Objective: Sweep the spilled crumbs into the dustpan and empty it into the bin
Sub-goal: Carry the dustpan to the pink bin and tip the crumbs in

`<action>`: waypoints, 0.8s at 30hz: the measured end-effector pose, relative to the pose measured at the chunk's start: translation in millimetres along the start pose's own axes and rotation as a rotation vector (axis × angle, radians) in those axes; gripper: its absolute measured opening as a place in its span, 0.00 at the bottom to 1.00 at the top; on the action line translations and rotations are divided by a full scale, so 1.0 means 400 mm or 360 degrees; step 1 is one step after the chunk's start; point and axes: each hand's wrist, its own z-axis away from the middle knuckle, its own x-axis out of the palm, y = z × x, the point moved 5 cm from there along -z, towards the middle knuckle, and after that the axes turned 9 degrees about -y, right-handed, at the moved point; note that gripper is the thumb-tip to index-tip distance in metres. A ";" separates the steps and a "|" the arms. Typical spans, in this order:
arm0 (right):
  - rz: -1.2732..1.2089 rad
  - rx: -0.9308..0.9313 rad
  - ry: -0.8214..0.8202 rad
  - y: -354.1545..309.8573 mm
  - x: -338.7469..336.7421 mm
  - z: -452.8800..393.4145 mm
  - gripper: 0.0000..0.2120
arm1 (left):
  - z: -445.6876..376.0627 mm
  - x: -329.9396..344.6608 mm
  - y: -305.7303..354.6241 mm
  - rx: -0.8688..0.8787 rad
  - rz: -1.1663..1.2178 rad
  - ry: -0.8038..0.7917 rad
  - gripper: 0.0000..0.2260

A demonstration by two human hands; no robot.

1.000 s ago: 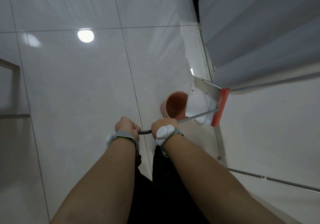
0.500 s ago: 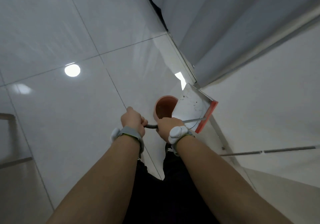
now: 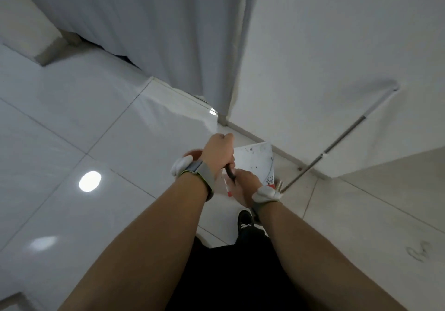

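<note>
Both hands on the dustpan handle point(image 3: 230, 173), a dark bar; left hand point(image 3: 218, 151) fist-curled round its upper part, knuckles up; right hand point(image 3: 245, 186) wrapped round the lower part just below, fingers closed on it; the two hands nearly touching. Each wrist has a grey strap with a white pod on it.

Dustpan point(image 3: 256, 163) hangs just beyond the hands, white inner face towards the camera, held off the floor; dark crumbs point(image 3: 270, 179) speckle the face, thickest near the lower right corner; red edge point(image 3: 271, 186) shows at the bottom, partly behind the right hand.

Bin point(image 3: 194, 153) is orange-brown, mostly hidden behind the left wrist; only a sliver of its rim visible, left of the dustpan; cannot tell if the pan is over its mouth.

Broom point(image 3: 342, 139) leans on the white wall point(image 3: 337, 45) to the right, metal pole slanting up, bristle end point(image 3: 280, 186) on the floor just beside the dustpan's corner.

Glossy white tile floor point(image 3: 96, 122); grey curtain point(image 3: 156, 33) hanging ahead; black shoe point(image 3: 245, 220) below the right hand.
</note>
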 end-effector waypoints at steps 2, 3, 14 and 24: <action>-0.0121 0.0011 0.0009 0.037 -0.006 0.006 0.09 | -0.018 0.055 0.021 -0.0029 -0.0126 -0.0122 0.08; -0.0132 -0.0009 0.0041 0.034 0.000 0.010 0.09 | -0.023 0.062 0.022 -0.0028 -0.0126 -0.0184 0.07; -0.0545 0.0167 -0.0106 0.283 -0.074 -0.050 0.22 | -0.177 0.329 0.001 -0.0449 -0.0290 -0.0179 0.04; -0.0948 0.0331 -0.0233 0.360 -0.025 -0.106 0.21 | -0.302 0.341 -0.086 -0.0638 -0.0696 -0.0171 0.08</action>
